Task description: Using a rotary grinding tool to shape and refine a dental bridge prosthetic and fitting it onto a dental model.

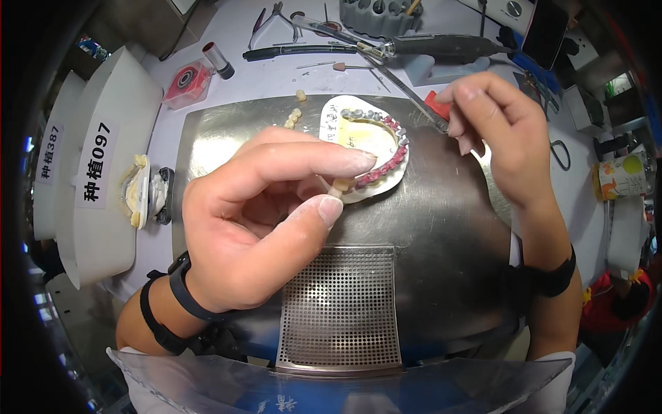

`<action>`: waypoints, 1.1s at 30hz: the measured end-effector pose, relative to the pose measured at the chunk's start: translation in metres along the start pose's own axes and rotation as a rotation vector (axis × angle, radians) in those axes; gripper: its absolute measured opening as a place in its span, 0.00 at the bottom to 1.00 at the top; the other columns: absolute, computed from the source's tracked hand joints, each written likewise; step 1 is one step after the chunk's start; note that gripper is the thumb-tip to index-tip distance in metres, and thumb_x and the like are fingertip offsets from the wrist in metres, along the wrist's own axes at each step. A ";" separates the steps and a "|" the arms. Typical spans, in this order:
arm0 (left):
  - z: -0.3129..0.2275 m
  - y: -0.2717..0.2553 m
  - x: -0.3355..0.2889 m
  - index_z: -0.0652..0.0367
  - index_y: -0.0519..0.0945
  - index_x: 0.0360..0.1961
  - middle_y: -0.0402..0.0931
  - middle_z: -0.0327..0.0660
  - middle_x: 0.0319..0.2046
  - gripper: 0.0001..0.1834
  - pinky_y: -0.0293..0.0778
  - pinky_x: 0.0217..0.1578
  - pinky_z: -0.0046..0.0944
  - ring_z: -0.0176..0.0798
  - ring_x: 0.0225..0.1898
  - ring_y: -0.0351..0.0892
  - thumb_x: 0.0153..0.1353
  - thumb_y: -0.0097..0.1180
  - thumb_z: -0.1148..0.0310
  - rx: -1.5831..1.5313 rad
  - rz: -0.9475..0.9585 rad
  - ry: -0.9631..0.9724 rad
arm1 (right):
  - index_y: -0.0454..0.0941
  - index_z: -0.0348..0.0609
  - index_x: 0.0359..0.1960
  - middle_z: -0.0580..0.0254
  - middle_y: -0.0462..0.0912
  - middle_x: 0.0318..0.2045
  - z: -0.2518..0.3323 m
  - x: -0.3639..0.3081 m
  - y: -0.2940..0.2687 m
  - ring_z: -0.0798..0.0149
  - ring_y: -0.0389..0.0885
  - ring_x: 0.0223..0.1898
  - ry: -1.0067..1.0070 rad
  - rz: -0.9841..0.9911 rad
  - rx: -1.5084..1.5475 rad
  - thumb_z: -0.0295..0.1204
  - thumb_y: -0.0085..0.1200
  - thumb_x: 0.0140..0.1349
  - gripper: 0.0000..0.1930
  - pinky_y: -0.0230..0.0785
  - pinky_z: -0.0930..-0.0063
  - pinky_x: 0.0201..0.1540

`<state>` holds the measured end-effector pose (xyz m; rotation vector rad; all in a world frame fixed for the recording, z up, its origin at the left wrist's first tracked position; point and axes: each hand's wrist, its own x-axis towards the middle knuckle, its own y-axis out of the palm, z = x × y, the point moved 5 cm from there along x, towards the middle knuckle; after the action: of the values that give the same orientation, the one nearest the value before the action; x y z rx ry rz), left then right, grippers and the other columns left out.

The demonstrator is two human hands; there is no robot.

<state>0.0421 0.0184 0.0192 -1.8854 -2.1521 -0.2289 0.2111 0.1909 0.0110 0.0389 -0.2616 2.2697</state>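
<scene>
My left hand [258, 214] pinches a small tooth-coloured dental crown [340, 186] between thumb and fingertips, over the near left edge of a dental cast [365, 141]. The cast has a white base, a yellowish middle and an arch of grey and magenta-red teeth; my fingers cover part of it. To the right of the cast, my right hand [496, 131] is closed at the near end of a slim metal tool [407, 90]. A piece of red material [436, 105] shows beside its fingertips; whether they hold it too is unclear. Loose tooth-coloured pieces [294, 117] lie behind my left hand.
Under my hands is a metal work plate [448, 221] with a perforated grille [338, 310] in front. A handpiece [445, 46], a black pen [296, 52] and pliers [276, 17] lie beyond. White trays [103, 179] and another cast [136, 193] stand left; a phone [546, 33] stands far right.
</scene>
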 end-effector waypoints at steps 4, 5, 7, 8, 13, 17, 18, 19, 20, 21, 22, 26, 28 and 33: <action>-0.014 -0.004 0.005 0.67 0.72 0.53 0.74 0.53 0.43 0.19 0.72 0.33 0.28 0.32 0.34 0.76 0.59 0.50 0.84 0.534 0.188 0.318 | 0.80 0.35 0.39 0.63 0.79 0.31 0.025 -0.019 0.025 0.73 0.74 0.31 -0.320 0.166 -0.374 0.23 0.55 0.61 0.06 0.64 0.82 0.34; -0.020 -0.002 0.003 0.68 0.73 0.53 0.74 0.52 0.44 0.20 0.71 0.34 0.27 0.33 0.37 0.75 0.57 0.50 0.86 0.480 0.052 0.456 | 0.80 0.35 0.38 0.62 0.80 0.32 0.031 -0.021 0.027 0.73 0.74 0.31 -0.417 0.187 -0.413 0.22 0.56 0.59 0.07 0.64 0.82 0.34; -0.028 -0.008 0.000 0.68 0.73 0.52 0.75 0.49 0.43 0.24 0.69 0.36 0.27 0.33 0.38 0.75 0.53 0.49 0.93 0.573 -0.110 0.481 | 0.81 0.36 0.36 0.61 0.80 0.33 0.034 -0.023 0.026 0.73 0.74 0.31 -0.503 0.182 -0.450 0.21 0.56 0.57 0.06 0.64 0.82 0.35; -0.020 -0.010 0.008 0.68 0.74 0.50 0.77 0.48 0.40 0.23 0.69 0.35 0.28 0.34 0.38 0.75 0.53 0.47 0.93 0.655 -0.128 0.338 | 0.81 0.36 0.36 0.61 0.80 0.33 0.033 -0.023 0.024 0.73 0.74 0.31 -0.498 0.177 -0.447 0.21 0.56 0.57 0.06 0.64 0.82 0.35; -0.030 0.004 0.008 0.67 0.79 0.43 0.78 0.48 0.38 0.21 0.71 0.42 0.40 0.45 0.38 0.76 0.44 0.56 0.89 0.725 0.081 0.479 | 0.77 0.35 0.52 0.55 0.81 0.45 0.025 -0.018 0.021 0.65 0.79 0.45 -0.403 0.202 -0.400 0.19 0.53 0.51 0.22 0.68 0.78 0.45; -0.020 0.004 0.015 0.67 0.81 0.41 0.79 0.47 0.39 0.18 0.70 0.50 0.43 0.48 0.46 0.76 0.47 0.57 0.87 0.742 0.087 0.442 | 0.68 0.36 0.63 0.48 0.77 0.57 0.014 -0.025 0.037 0.54 0.75 0.60 -0.447 0.298 -0.350 0.19 0.55 0.48 0.34 0.65 0.68 0.61; -0.018 0.004 0.015 0.67 0.81 0.41 0.79 0.47 0.39 0.18 0.70 0.50 0.43 0.48 0.46 0.76 0.47 0.57 0.87 0.743 0.088 0.440 | 0.68 0.36 0.63 0.48 0.77 0.57 0.014 -0.024 0.038 0.54 0.75 0.60 -0.446 0.298 -0.348 0.19 0.55 0.48 0.34 0.65 0.68 0.61; -0.016 0.004 0.014 0.67 0.81 0.42 0.80 0.47 0.39 0.17 0.70 0.50 0.43 0.48 0.46 0.77 0.47 0.58 0.87 0.714 0.100 0.422 | 0.69 0.36 0.62 0.48 0.77 0.56 0.013 -0.024 0.041 0.54 0.76 0.59 -0.456 0.296 -0.394 0.20 0.58 0.47 0.34 0.66 0.68 0.61; -0.014 0.003 0.013 0.67 0.81 0.42 0.81 0.47 0.39 0.17 0.70 0.50 0.44 0.48 0.46 0.77 0.48 0.59 0.86 0.685 0.111 0.404 | 0.69 0.36 0.62 0.47 0.77 0.56 0.012 -0.024 0.043 0.54 0.77 0.58 -0.466 0.293 -0.440 0.22 0.60 0.47 0.35 0.66 0.67 0.61; -0.014 0.003 0.013 0.67 0.81 0.42 0.81 0.47 0.39 0.17 0.70 0.50 0.44 0.48 0.46 0.77 0.48 0.59 0.86 0.687 0.114 0.400 | 0.69 0.36 0.62 0.47 0.77 0.56 0.012 -0.025 0.043 0.54 0.77 0.58 -0.464 0.293 -0.434 0.22 0.60 0.47 0.35 0.66 0.67 0.61; -0.014 0.003 0.014 0.67 0.82 0.42 0.81 0.46 0.38 0.16 0.70 0.50 0.44 0.47 0.46 0.77 0.48 0.60 0.85 0.692 0.119 0.403 | 0.71 0.37 0.60 0.49 0.79 0.54 0.014 -0.025 0.042 0.54 0.79 0.56 -0.469 0.277 -0.459 0.23 0.63 0.46 0.34 0.68 0.68 0.59; -0.014 0.005 0.015 0.67 0.82 0.41 0.82 0.45 0.37 0.15 0.70 0.50 0.44 0.47 0.45 0.77 0.49 0.62 0.83 0.689 0.121 0.393 | 0.75 0.37 0.55 0.52 0.82 0.50 0.018 -0.027 0.044 0.55 0.82 0.50 -0.495 0.225 -0.525 0.26 0.69 0.43 0.32 0.73 0.69 0.54; -0.014 0.005 0.016 0.67 0.82 0.40 0.82 0.45 0.37 0.15 0.70 0.50 0.44 0.47 0.45 0.77 0.48 0.62 0.83 0.698 0.132 0.386 | 0.76 0.37 0.54 0.53 0.83 0.49 0.019 -0.028 0.045 0.55 0.83 0.49 -0.514 0.207 -0.542 0.27 0.71 0.43 0.32 0.74 0.69 0.53; -0.015 0.007 0.015 0.66 0.83 0.39 0.82 0.45 0.37 0.14 0.70 0.50 0.44 0.47 0.45 0.77 0.47 0.63 0.83 0.722 0.142 0.384 | 0.76 0.36 0.53 0.51 0.83 0.48 0.019 -0.029 0.045 0.56 0.83 0.49 -0.506 0.211 -0.522 0.26 0.71 0.43 0.31 0.74 0.70 0.52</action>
<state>0.0489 0.0289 0.0371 -1.4159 -1.5445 0.1849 0.1948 0.1364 0.0186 0.3254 -1.1615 2.2949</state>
